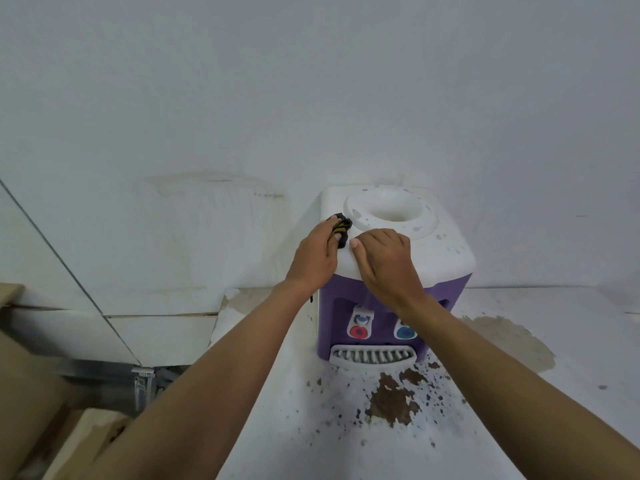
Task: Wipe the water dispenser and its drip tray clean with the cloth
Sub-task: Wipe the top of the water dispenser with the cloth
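Note:
A small table-top water dispenser (446, 251) with a white top and purple front stands on a white surface against the wall. Its white top has a round bottle well and brown specks. My left hand (317, 256) grips a dark cloth with yellow marks (342, 229) on the top's front left corner. My right hand (388, 261) rests on the top's front edge, fingers curled downward, thumb close to the cloth. Below are a red tap (358, 331), a blue tap (406, 332) and the white slotted drip tray (372, 356).
The white counter (536, 410) has peeled brown patches in front of and to the right of the dispenser. A white wall rises behind. At the left are a white door or panel edge (69, 271) and beige cardboard (27, 393) lower down.

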